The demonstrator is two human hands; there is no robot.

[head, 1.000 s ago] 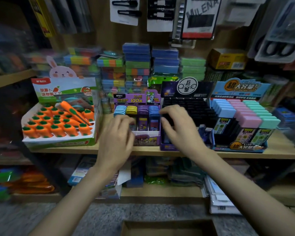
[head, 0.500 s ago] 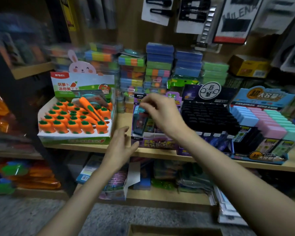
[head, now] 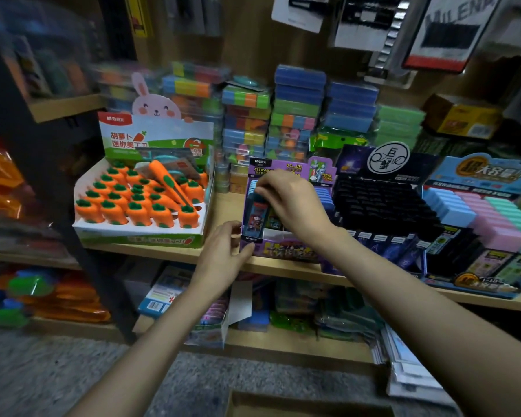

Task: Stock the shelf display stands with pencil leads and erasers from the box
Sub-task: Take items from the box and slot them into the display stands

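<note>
Having crossed to the 9 o'clock column, your right hand (head: 289, 203) pinches a pencil lead case (head: 254, 218) for seating; your left hand (head: 223, 254), fingers relaxed, steadies the display stand (head: 286, 251).

place: stationery shop | evidence: branded display stands (head: 478, 173) crowding a wooden shelf (head: 226, 206) — carded goods (head: 301, 12) hanging above

wooden shelf (head: 226, 210) | carrot box (head: 139, 239), purple stand (head: 286, 251), black stand (head: 358, 164), blue stand (head: 475, 285) | rear: stacked cases (head: 298, 100), probably plastic
</note>
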